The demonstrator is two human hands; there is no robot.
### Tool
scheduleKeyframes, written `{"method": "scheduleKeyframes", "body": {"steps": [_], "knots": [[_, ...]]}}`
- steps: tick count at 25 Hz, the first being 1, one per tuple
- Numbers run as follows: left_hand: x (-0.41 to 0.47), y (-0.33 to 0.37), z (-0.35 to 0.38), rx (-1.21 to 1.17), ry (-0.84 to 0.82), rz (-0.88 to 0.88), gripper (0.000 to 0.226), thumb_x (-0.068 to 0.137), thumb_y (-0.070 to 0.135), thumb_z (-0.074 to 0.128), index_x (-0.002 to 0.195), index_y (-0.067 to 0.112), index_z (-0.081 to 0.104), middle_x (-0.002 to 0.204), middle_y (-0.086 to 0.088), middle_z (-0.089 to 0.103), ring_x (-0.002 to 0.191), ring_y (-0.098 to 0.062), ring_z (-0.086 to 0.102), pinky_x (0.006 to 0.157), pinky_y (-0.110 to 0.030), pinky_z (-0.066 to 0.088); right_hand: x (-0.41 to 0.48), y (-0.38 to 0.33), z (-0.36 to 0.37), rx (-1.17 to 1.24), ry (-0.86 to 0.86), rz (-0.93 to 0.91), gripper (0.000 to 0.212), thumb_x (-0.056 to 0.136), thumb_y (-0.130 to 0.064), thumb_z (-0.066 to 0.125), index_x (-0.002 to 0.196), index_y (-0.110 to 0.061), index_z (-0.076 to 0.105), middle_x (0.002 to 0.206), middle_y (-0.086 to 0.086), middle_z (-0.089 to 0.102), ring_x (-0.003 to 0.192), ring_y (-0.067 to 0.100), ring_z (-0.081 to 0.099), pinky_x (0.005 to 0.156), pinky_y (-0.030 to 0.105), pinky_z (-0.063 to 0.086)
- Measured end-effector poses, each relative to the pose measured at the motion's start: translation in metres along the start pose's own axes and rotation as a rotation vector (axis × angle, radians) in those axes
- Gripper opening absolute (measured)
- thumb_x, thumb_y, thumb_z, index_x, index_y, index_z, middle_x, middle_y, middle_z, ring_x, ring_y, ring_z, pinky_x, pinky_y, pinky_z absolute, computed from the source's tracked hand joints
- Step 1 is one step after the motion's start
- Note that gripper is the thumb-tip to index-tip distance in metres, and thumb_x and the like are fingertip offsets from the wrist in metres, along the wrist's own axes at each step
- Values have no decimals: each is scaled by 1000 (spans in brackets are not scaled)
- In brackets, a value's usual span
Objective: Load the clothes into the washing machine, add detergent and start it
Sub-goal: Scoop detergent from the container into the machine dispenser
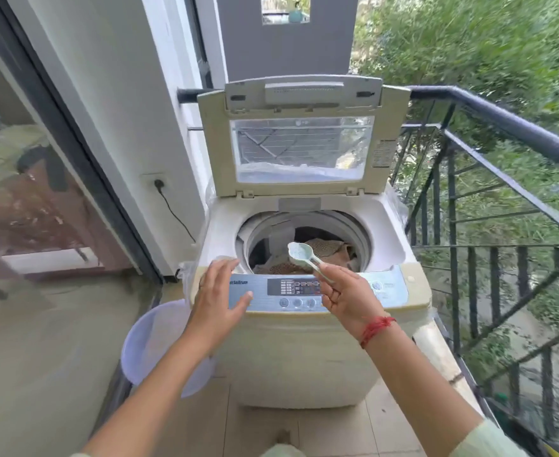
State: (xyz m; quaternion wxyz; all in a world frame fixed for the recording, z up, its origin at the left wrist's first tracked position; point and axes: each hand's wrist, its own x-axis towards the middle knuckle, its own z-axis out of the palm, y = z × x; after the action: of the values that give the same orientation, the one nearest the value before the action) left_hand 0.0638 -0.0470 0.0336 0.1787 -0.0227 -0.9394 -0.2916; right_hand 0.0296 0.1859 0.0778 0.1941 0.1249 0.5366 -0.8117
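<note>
The right hand (347, 298), grip pinching a smooth plastic spoon (299, 253), hovers over the round tub (365, 240) of crumpled clothes (329, 249). At nine o'clock, the left hand (219, 291) rests flat, grip wide, on the washing machine (304, 351).

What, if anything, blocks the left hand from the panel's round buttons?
Looks reachable, yes. The left hand lies open at the left end of the control panel, and the round buttons beside it are uncovered. The right hand, gripping the scoop, hides only the row's right end.

Glossy plastic washing machine (304, 357); knit-looking cloth clothes (324, 250); seemingly plastic scoop (299, 253).
</note>
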Motion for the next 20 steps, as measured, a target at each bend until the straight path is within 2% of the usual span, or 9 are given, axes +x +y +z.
{"method": "scheduleKeyframes", "body": {"steps": [2,4,7,10,15,20], "knots": [[31,6,17,-20,-35,25,59,84,42,55,136,19,39,137,1,38,132,-16,27,110,-34,25,22,-12,-13,31,32,-6,10,89,-17,60,96,-13,65,88,3,68,61,5,53,56,16,42],[64,8,35,-37,-44,34,62,82,48,50,136,19,39,138,0,38,133,-17,26,111,-34,22,46,-24,-19,59,63,-2,7,90,-16,59,94,-13,64,83,1,69,62,6,57,57,17,44],[117,7,63,-76,-76,19,58,86,37,59,137,18,39,137,-2,39,132,-18,29,109,-33,24,91,-44,-20,120,84,5,11,91,-14,58,99,-9,63,77,1,67,54,3,61,50,15,48],[159,-1,91,-130,-143,-54,59,88,33,60,139,18,36,142,-3,36,137,-22,25,112,-41,23,134,-57,-23,95,145,7,14,91,-13,58,103,-8,63,82,3,67,53,2,60,48,13,48],[203,-11,134,-158,-258,-177,61,88,36,59,141,20,33,143,-5,33,134,-21,27,109,-35,23,189,-61,-34,77,215,30,7,90,-14,59,94,-11,63,85,3,67,64,6,55,53,14,47],[229,-21,159,-185,-311,-259,61,88,38,58,141,23,32,146,-5,29,135,-23,27,110,-40,27,225,-64,-41,104,257,82,5,89,-11,60,90,-10,64,79,2,68,64,8,55,55,15,46]]}}
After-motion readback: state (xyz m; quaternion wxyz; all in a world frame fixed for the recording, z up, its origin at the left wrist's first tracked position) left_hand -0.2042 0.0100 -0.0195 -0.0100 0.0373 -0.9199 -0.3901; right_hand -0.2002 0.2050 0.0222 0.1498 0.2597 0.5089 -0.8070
